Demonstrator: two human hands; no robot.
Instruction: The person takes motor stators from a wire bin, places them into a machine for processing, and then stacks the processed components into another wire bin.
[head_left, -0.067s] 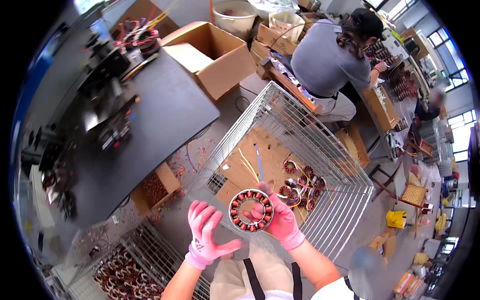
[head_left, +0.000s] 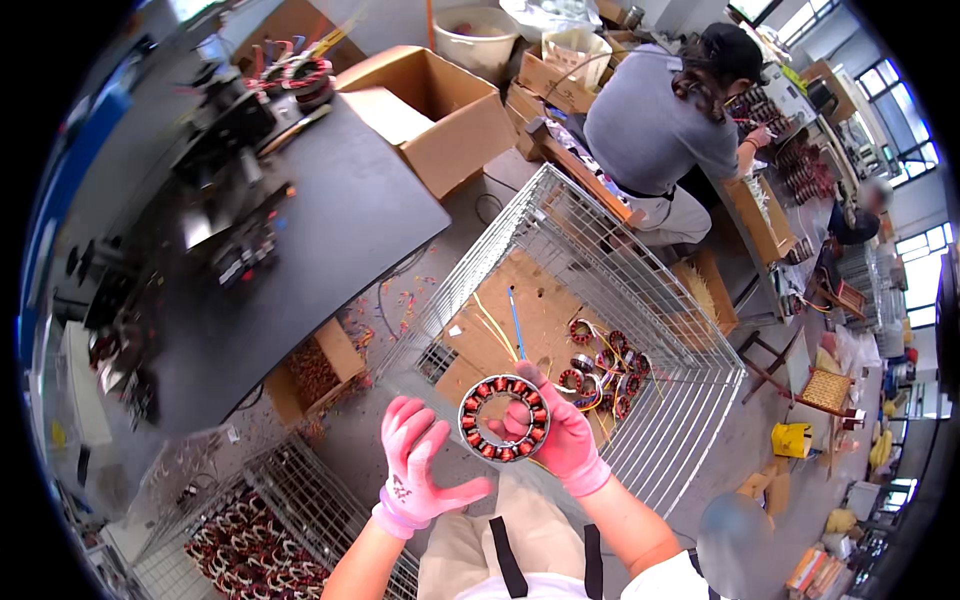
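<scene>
Over the wire basket's (head_left: 680, 425) near edge | my right hand (head_left: 570, 440) curls firmly round one wound ring (head_left: 470, 420) | left hand (head_left: 412, 468) empty, fingers loosely spread | risk, I judge: dangling leads (head_left: 517, 325) snagging mesh | one held ring; basket rings (head_left: 630, 384) overlap, uncountable

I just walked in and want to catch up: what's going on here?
Someone in pink gloves is holding a coil ring in the right hand, its face turned up toward the camera. Yellow wires and a blue wire stick out past it. The left hand is open beside the ring, not touching it. Ahead is a wire basket with more rings heaped inside. Beyond it, a co-worker in grey sits at another bench.
</scene>
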